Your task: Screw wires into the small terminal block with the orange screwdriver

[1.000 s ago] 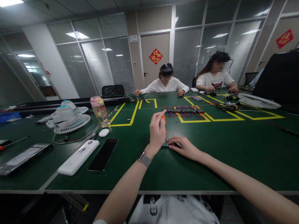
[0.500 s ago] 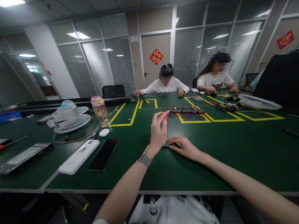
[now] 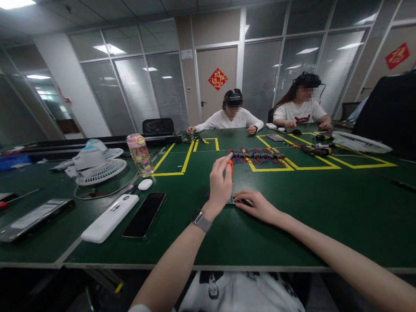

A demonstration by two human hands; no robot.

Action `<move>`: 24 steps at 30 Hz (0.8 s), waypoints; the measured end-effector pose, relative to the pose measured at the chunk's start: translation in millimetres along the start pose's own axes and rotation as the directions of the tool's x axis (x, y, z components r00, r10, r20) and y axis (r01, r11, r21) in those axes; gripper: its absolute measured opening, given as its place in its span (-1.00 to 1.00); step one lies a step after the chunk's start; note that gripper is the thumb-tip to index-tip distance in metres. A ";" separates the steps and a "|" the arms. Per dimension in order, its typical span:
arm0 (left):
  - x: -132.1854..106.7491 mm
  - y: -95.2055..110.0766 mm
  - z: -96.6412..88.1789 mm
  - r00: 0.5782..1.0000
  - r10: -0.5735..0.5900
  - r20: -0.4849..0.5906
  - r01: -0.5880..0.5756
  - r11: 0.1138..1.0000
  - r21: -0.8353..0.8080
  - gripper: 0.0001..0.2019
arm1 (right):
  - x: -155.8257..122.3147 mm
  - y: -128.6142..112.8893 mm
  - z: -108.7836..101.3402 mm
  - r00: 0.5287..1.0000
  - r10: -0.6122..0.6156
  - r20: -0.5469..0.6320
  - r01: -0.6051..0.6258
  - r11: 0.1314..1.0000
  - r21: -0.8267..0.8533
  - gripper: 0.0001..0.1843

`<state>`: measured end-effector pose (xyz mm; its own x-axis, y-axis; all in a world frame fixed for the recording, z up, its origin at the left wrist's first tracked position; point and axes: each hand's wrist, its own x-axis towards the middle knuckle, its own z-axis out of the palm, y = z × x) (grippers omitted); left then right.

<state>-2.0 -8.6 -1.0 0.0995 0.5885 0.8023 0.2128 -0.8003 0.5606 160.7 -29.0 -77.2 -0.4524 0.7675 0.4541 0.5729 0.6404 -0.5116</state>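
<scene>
My left hand (image 3: 220, 183) is raised above the green table (image 3: 340, 213), fingers pinched round an orange-handled tool (image 3: 230, 166) that points down. Under it lies a small dark device (image 3: 240, 201), mostly hidden by both hands. My right hand (image 3: 257, 205) rests flat on the table with its fingers pressing on that device. A silver watch (image 3: 201, 221) sits on my left wrist.
A black phone (image 3: 143, 215) and a white power bank (image 3: 110, 218) lie to the left, with a fan (image 3: 95, 165), a bottle (image 3: 139, 155) and a white mouse (image 3: 145, 184) behind. Coloured wires (image 3: 258, 155) lie beyond my hands. Two people sit at the far side.
My left hand's fingers have shifted slightly on the orange tool, as in a twist. The right hand has stayed in place on the device.
</scene>
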 end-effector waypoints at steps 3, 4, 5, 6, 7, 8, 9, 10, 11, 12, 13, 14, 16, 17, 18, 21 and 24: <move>0.8 -0.3 1.2 1.000 -0.004 -0.020 0.003 1.000 -0.020 -0.71 | 0.0 0.3 -0.1 1.000 0.001 -0.005 -0.001 1.000 0.003 -0.80; 1.1 0.0 1.3 1.000 -0.004 -0.030 0.003 1.000 -0.012 -0.72 | 0.0 0.1 -0.2 1.000 0.002 -0.005 -0.002 1.000 0.004 -0.79; 1.3 0.4 1.3 0.999 -0.001 -0.040 0.001 1.000 0.005 -0.74 | 0.0 -0.3 -0.3 1.000 0.003 -0.005 -0.003 1.000 0.003 -0.79; 1.5 0.8 1.1 0.999 0.004 -0.047 -0.003 1.000 0.030 -0.76 | 0.1 -0.7 -0.5 1.000 0.004 -0.003 -0.004 1.000 0.000 -0.79; 1.5 1.1 0.8 0.999 0.009 -0.053 -0.006 0.998 0.060 -0.78 | 0.1 -1.3 -0.7 1.000 0.007 0.000 -0.007 1.000 -0.004 -0.79; 1.4 1.4 0.5 0.998 0.011 -0.060 -0.006 0.996 0.089 -0.80 | 0.2 -1.8 -0.8 1.000 0.009 0.002 -0.009 1.000 -0.010 -0.79; 1.3 1.7 0.1 0.998 0.012 -0.068 -0.004 0.993 0.114 -0.82 | 0.2 -2.4 -1.0 1.000 0.011 0.004 -0.011 1.000 -0.015 -0.80; 1.1 2.0 -0.3 0.997 0.011 -0.074 -0.001 0.991 0.131 -0.83 | 0.2 -2.9 -1.2 1.000 0.012 0.005 -0.012 1.000 -0.019 -0.80; 0.8 2.3 -0.6 0.997 0.007 -0.078 0.004 0.990 0.140 -0.84 | 0.3 -3.2 -1.4 1.000 0.013 0.004 -0.013 1.000 -0.021 -0.80; 0.7 2.7 -1.0 0.997 0.002 -0.080 0.009 0.990 0.140 -0.83 | 0.3 -3.5 -1.5 1.000 0.013 0.003 -0.013 1.000 -0.021 -0.80; 0.5 3.0 -1.3 0.997 -0.003 -0.078 0.014 0.991 0.133 -0.82 | 0.3 -3.5 -1.6 1.000 0.011 0.002 -0.011 1.000 -0.020 -0.80; 0.5 3.2 -1.5 0.997 -0.007 -0.073 0.015 0.993 0.120 -0.80 | 0.3 -3.4 -1.6 1.000 0.010 0.002 -0.009 1.000 -0.018 -0.80; 0.7 3.1 -1.9 0.998 -0.004 -0.057 0.009 0.997 0.083 -0.73 | 0.3 -2.8 -1.4 1.000 0.005 0.003 -0.005 1.000 -0.011 -0.80; 0.9 2.5 -1.9 0.999 0.001 -0.046 0.002 0.998 0.062 -0.70 | 0.2 -2.3 -1.2 1.000 0.003 0.003 -0.003 1.000 -0.007 -0.81; 1.1 1.7 -1.8 0.999 0.007 -0.034 -0.005 0.999 0.045 -0.68 | 0.2 -1.8 -1.0 1.000 0.001 0.002 -0.001 1.000 -0.003 -0.81; 1.3 -2.3 -0.8 1.000 -0.005 -0.004 0.005 1.000 0.025 -0.65 | -0.1 -0.4 -0.4 1.000 -0.003 -0.001 0.003 1.000 0.001 -0.81; 1.2 -5.4 0.5 0.999 -0.040 0.010 0.040 0.999 0.028 -0.63 | -0.4 0.2 -0.3 1.000 -0.002 0.003 0.002 1.000 0.000 -0.81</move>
<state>-2.5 -3.5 -3.2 0.1002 0.6211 0.7773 0.2438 -0.7727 0.5861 161.2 -29.1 -77.3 -0.4554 0.7663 0.4533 0.5718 0.6420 -0.5108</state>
